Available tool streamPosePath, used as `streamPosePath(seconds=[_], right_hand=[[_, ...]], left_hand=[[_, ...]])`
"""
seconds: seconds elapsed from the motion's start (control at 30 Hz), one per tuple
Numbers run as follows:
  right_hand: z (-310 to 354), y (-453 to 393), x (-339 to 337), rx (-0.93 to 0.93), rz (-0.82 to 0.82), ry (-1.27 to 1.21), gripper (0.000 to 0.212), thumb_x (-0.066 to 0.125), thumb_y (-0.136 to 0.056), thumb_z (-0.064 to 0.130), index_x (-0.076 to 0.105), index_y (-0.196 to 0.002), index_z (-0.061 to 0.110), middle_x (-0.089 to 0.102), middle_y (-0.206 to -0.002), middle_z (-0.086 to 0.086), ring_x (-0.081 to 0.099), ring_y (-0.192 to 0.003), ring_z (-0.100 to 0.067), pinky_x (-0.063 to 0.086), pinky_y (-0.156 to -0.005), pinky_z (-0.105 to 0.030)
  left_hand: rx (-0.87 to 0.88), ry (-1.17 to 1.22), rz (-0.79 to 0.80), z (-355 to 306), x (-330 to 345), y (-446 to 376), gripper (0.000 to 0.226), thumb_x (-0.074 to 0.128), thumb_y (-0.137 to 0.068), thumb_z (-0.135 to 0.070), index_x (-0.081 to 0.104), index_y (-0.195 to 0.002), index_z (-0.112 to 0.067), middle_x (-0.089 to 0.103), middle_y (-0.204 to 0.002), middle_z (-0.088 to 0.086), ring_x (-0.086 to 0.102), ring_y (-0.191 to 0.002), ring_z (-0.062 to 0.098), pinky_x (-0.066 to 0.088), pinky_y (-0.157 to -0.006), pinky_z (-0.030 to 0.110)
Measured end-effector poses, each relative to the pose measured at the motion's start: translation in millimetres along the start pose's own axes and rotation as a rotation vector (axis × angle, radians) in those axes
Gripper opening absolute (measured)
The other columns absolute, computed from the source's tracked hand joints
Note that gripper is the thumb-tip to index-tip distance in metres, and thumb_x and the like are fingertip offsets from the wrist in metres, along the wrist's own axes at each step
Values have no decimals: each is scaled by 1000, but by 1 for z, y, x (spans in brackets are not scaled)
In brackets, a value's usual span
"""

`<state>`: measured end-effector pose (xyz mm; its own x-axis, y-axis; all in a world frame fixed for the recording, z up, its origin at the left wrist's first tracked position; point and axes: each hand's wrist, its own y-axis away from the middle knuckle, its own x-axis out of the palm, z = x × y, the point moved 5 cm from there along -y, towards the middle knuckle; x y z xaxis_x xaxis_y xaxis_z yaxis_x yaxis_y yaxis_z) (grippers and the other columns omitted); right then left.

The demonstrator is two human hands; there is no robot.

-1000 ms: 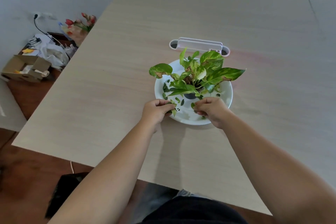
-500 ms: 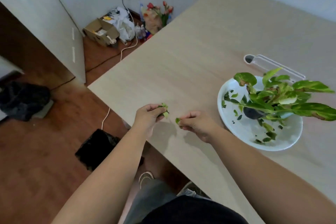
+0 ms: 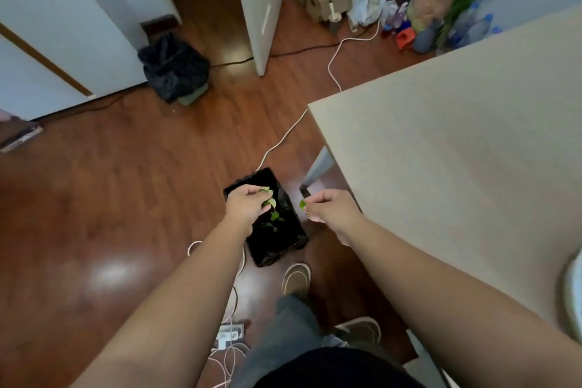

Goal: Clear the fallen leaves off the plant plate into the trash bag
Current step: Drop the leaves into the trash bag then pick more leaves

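From the head view, both hands have left the bench and now hang out over the floor, where half a second ago they were above the bench's near edge and a second ago were picking at the plant plate. The left hand is over the open mouth of the black trash bag, its fingers curled around a few green leaves at the fingertips. Below that hand, more leaves show against the bag's dark inside; whether they are falling or already lying there I cannot tell. The right hand is just to the right of the bag's rim, beside the bench corner, pinching a small leaf piece between thumb and fingertips.

The view has swung left and down since the earlier frames. The plant has gone out of sight, and only a blurred white sliver of the plate shows at the right border, well behind the right forearm. The trash bag, earlier a dark shape at the bench's edge, now sits directly under the left hand on the wooden floor. Near the bag's close end is a shoe, and a white cable runs away beyond the hands.
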<state>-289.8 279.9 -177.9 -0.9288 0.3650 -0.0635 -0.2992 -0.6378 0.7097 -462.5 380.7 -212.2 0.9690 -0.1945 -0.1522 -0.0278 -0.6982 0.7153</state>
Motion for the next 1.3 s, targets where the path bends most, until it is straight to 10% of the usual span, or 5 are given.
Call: streamPosePath(seconds=[0.27,0.4,0.7,1.17,1.3], right_hand=[[-13,-50,40,149,-47,110,12,68,-81,0,71,-88,9,71,-98,-15,70,-86,-25,56,-84,-28],[-18,-63,57,216,11,187,32,66,-81,3,67,-113,10,68,-114,-24,65,-107,-39,49,-99,-50],[-12,-64,66,253,140,203,44,44,-93,-7,53,-134,6,54,-138,-15,53,-127,-27,37,-111,-37],[22,17,-57,-10,-91,-182,28,65,-86,6,65,-113,12,71,-100,-7,65,-83,-19,51,-70,-23],[13,59,-124,-79,-219,-312,30,64,-86,4,64,-114,13,72,-102,-5,67,-85,-22,51,-79,-30]], left_hand=[[6,-382,57,-3,-29,-50,9,68,-83,-6,67,-76,-13,64,-76,5,64,-73,17,60,-65,27],[61,-521,32,-12,-30,-64,7,70,-80,-17,68,-79,-24,59,-66,1,59,-71,20,59,-82,34],[46,-540,80,-6,-31,-57,16,64,-84,-19,69,-95,-28,63,-84,2,53,-76,20,39,-70,23],[343,-434,482,-70,96,41,16,62,-89,-14,70,-103,-16,63,-86,-4,57,-78,8,42,-67,20],[459,-535,605,-88,164,88,20,62,-90,-14,69,-109,-12,63,-87,-2,57,-74,7,42,-65,17]])
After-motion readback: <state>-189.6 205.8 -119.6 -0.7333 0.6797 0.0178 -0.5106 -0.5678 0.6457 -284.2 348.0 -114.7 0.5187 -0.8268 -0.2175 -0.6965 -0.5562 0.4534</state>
